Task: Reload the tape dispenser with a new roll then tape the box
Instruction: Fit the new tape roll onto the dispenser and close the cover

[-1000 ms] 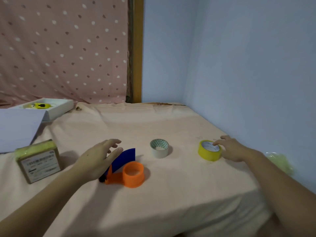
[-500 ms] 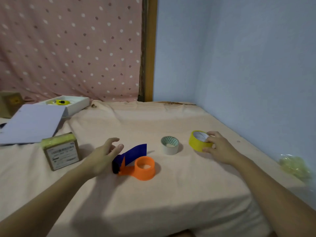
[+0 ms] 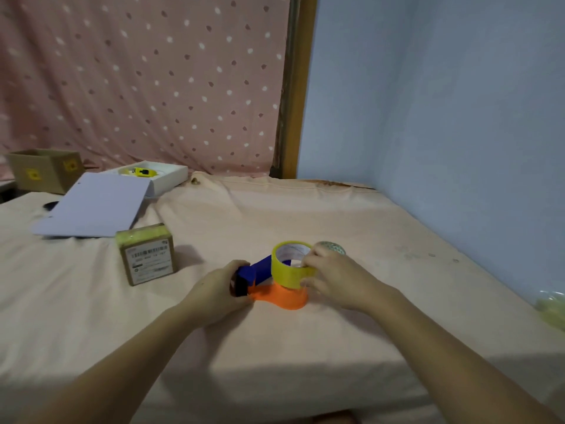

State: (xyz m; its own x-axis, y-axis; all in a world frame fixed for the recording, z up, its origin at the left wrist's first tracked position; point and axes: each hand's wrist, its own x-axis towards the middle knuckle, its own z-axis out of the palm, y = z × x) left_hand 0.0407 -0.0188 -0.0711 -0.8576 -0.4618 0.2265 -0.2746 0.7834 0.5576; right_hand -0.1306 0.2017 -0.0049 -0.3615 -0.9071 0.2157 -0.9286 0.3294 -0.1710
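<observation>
Reaching in from the near edge, both forearms meet over the middle of the peach-covered table (image 3: 305, 215). The left hand (image 3: 214, 293) curls round the dark end of the dispenser (image 3: 275, 293), fingers wrapped on it, pinning it to the cloth. The right hand (image 3: 331, 278) grips the yellow roll (image 3: 290, 269), thumb at the inner rim and fingers on the outer band, with the roll sitting directly over the dispenser's orange hub; whether it is fully seated on the hub I cannot tell. A blue plate on the dispenser stands up just behind the roll, partly hidden by it.

From the dispenser, the small box (image 3: 148, 255) with a printed label lies at about nine o'clock, near but apart, with nothing between them. A second roll (image 3: 334, 247) peeks out at one o'clock, mostly hidden behind the right knuckles. At ten o'clock, farther back, a white sheet (image 3: 94, 205) leans over the edge of a white tray (image 3: 169, 177) holding something yellow, and beyond that a brown carton (image 3: 42, 169) sits at the far left. A crumpled clear wrapper (image 3: 552, 307) lies at three o'clock by the blue wall (image 3: 443, 102). A dotted pink curtain (image 3: 137, 81) hangs at twelve o'clock.
</observation>
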